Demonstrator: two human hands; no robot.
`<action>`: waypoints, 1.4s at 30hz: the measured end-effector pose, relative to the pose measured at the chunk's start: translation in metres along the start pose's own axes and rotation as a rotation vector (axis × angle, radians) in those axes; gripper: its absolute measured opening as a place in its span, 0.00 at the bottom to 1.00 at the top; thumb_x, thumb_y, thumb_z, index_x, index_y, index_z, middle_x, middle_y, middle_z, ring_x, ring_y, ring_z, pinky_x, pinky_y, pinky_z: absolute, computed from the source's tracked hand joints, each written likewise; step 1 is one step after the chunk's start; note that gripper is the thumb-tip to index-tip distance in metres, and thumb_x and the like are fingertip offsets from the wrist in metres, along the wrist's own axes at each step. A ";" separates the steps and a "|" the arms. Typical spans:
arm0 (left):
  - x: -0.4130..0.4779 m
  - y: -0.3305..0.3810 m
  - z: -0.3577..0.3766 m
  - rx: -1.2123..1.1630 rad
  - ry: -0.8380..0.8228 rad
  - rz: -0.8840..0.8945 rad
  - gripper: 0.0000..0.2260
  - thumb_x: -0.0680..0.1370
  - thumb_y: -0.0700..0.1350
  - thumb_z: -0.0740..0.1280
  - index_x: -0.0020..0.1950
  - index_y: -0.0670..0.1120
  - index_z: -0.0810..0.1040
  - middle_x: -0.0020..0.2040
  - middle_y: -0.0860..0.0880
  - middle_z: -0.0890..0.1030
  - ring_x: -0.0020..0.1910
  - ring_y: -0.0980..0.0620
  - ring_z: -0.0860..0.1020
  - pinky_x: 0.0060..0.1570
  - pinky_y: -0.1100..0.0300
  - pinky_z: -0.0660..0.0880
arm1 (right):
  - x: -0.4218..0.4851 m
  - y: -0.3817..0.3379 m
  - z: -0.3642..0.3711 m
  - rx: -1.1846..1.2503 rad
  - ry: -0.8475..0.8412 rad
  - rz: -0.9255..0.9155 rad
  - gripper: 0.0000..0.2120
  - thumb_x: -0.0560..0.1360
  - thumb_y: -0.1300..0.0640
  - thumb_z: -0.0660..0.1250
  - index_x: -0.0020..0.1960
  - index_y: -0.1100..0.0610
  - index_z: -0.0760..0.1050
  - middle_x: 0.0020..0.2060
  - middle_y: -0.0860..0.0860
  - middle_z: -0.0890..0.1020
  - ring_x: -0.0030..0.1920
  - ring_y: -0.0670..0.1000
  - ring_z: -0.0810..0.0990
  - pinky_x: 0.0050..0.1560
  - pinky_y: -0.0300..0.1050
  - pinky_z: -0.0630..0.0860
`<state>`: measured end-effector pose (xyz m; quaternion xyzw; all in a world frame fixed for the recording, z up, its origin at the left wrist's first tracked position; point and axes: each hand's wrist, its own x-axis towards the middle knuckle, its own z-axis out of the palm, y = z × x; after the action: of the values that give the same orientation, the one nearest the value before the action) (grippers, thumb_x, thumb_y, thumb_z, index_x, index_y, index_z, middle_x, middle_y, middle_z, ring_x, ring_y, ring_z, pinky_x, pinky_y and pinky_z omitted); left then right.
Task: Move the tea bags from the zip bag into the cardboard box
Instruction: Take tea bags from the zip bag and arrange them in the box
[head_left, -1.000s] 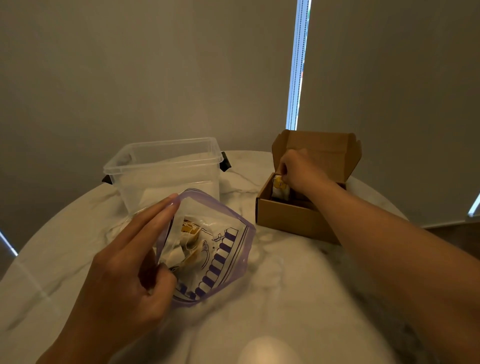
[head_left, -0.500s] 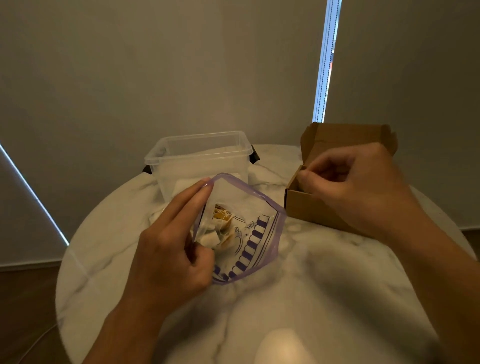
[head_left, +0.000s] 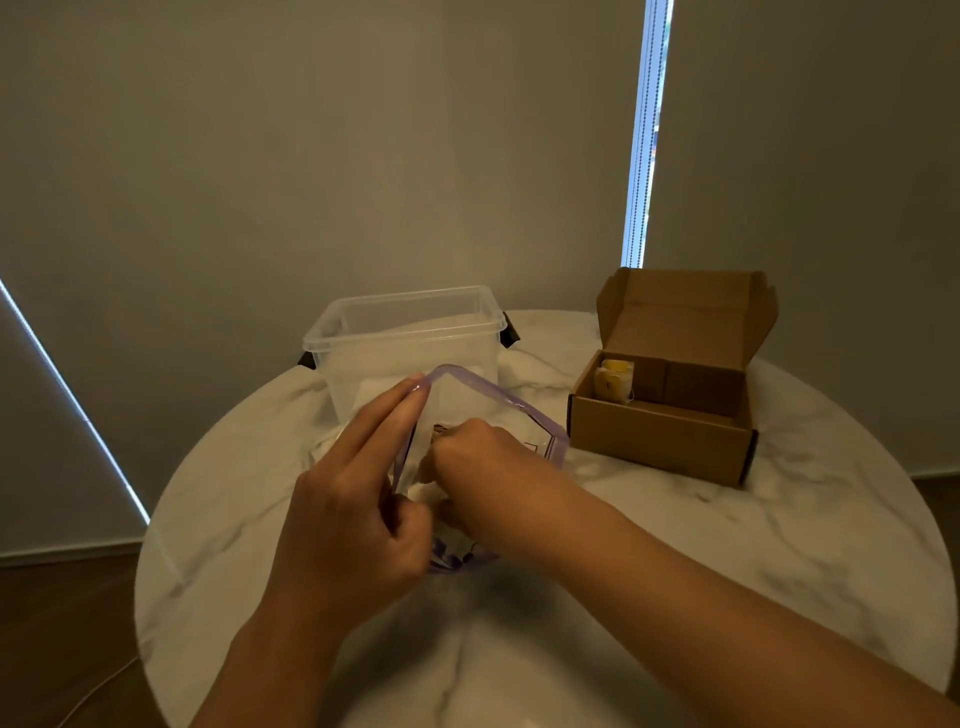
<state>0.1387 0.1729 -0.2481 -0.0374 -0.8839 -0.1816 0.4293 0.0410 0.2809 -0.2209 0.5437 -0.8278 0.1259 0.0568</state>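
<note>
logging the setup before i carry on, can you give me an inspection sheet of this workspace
surface: round white marble table; everything below stands on it.
job's things: clear zip bag with a purple rim, mouth held open; open brown cardboard box to its right, apart from it; yellow tea bags upright in the box's left end.
clutter: clear plastic tub with black clips, behind the bag.
grippers: left hand pinches the bag's rim; right hand reaches inside the bag, fingertips hidden.
cables: thin pale line on the floor, lower left, perhaps a cord.
surroundings: grey roller blinds, a daylight gap between them, wooden floor.
</note>
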 end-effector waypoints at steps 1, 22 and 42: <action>0.000 -0.001 0.000 -0.003 0.001 -0.001 0.32 0.69 0.40 0.62 0.76 0.44 0.68 0.73 0.51 0.72 0.69 0.54 0.73 0.64 0.68 0.71 | 0.001 0.000 0.002 0.004 0.007 -0.003 0.13 0.75 0.60 0.70 0.59 0.57 0.79 0.54 0.56 0.79 0.50 0.56 0.80 0.49 0.46 0.77; 0.000 0.001 -0.001 -0.015 -0.004 -0.018 0.30 0.72 0.48 0.61 0.75 0.47 0.67 0.72 0.50 0.72 0.64 0.55 0.75 0.54 0.65 0.78 | -0.058 0.011 -0.054 0.443 0.289 0.139 0.07 0.73 0.57 0.72 0.50 0.51 0.84 0.41 0.44 0.84 0.40 0.40 0.81 0.44 0.34 0.80; 0.005 0.002 0.000 -0.038 -0.036 0.022 0.32 0.70 0.47 0.58 0.75 0.46 0.69 0.72 0.54 0.72 0.55 0.67 0.75 0.41 0.71 0.78 | -0.046 0.188 -0.094 0.463 0.417 0.613 0.05 0.74 0.62 0.72 0.46 0.53 0.80 0.41 0.53 0.84 0.36 0.49 0.84 0.38 0.42 0.82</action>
<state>0.1364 0.1747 -0.2438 -0.0585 -0.8875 -0.1929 0.4144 -0.1163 0.4183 -0.1688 0.2345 -0.8716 0.4263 0.0595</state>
